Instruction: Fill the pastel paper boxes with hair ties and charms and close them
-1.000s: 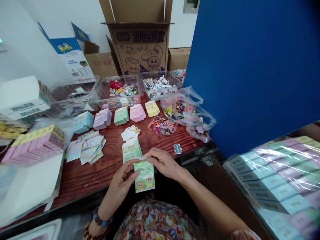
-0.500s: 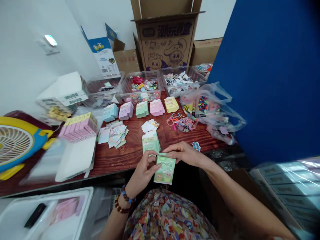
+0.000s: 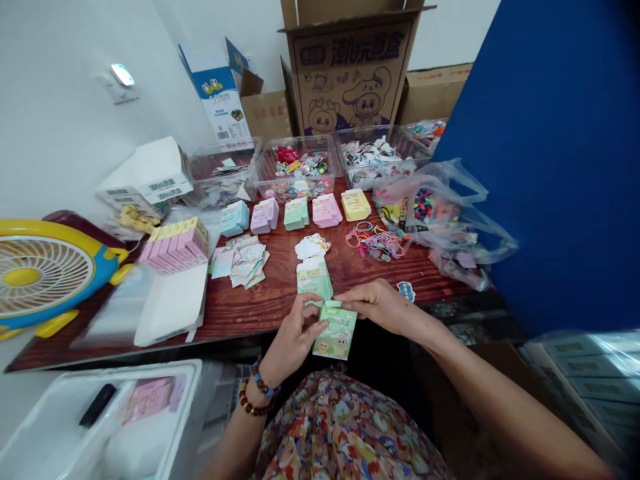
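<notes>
Our left hand (image 3: 294, 331) is curled, its fingers bent closed around the left edge of a pale green card packet (image 3: 334, 331), which we hold just above the table edge, over our lap. Our right hand (image 3: 380, 307) reaches in from the other side, fingers nearly straight and pressed together, with the fingertips (image 3: 341, 297) at the packet's top edge. We cannot tell whether its thumb pinches the card, as the hand hides it.

The packet is smooth, thin, rectangular card, printed with dark title characters and cartoon faces. Just beyond it, a stack of matching green packets (image 3: 314, 279) lies on the reddish-brown wooden table (image 3: 267, 313), touching our left fingers, with a small heap of die-cut stickers (image 3: 313, 247) behind it.

Farther on stand a row of small pastel card stacks (image 3: 297, 213) and a tangle of colored rubber bands (image 3: 375, 242). Clear plastic tubs (image 3: 295, 170) hold mixed stickers, and a crinkled transparent bag (image 3: 440, 213) slumps to the right. Beaded bracelets (image 3: 257, 390) circle our left wrist, above a floral garment (image 3: 345, 427).
</notes>
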Tool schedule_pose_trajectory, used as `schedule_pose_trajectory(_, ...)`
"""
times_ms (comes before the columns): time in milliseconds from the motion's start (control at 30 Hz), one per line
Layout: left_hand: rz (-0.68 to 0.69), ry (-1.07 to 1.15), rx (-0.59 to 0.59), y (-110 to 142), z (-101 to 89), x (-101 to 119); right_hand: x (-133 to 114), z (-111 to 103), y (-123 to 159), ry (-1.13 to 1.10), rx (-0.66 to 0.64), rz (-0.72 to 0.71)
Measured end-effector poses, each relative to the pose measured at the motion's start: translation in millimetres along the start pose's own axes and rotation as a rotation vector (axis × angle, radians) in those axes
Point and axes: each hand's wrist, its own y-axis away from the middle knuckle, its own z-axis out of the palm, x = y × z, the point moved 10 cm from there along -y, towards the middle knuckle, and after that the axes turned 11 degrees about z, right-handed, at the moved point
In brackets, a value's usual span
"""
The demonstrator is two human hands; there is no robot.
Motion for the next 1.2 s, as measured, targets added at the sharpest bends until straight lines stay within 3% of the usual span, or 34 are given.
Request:
schedule_pose_trajectory(233, -0.025, 0.047, 0.072, -1, -2.6, -8, -13, 5, 10, 0.084, 0.032, -0.147)
schedule_pose_trajectory(367, -0.074, 0.068, 0.060, 0, -1.1, -16, -7, 11, 26, 0.099, 0.132, -0.150)
schedule_pose_trajectory(567, -0.106, 0.156, 0.022, -1, 0.4, -29, 14, 9, 36, -0.102, 0.298, -0.109)
schedule_pose_trajectory(767, -0.099, 0.113, -0.050, -3, 6.4, -22, 24, 12, 29, -0.250, 0.233, -0.105)
schedule_pose_trajectory(967, -0.075, 0.101, -0.049, -4, 6.1, -24, 51, 25, 23, -0.442, 0.136, 0.114)
schedule_pose_trajectory(1033, -0.055, 0.049, 0.001, -1, 2.1, -24, 57, 28, 20, -0.508, 0.149, 0.186)
schedule_pose_trajectory(1133, 0.011, -0.189, 0.142, 5, -9.9, -14, 65, 28, 9, -0.598, 0.244, 0.258)
schedule_pose_trajectory(1200, 0.052, -0.377, 0.175, 7, -12.9, -6, 63, 32, -6, -0.623, 0.259, 0.274)
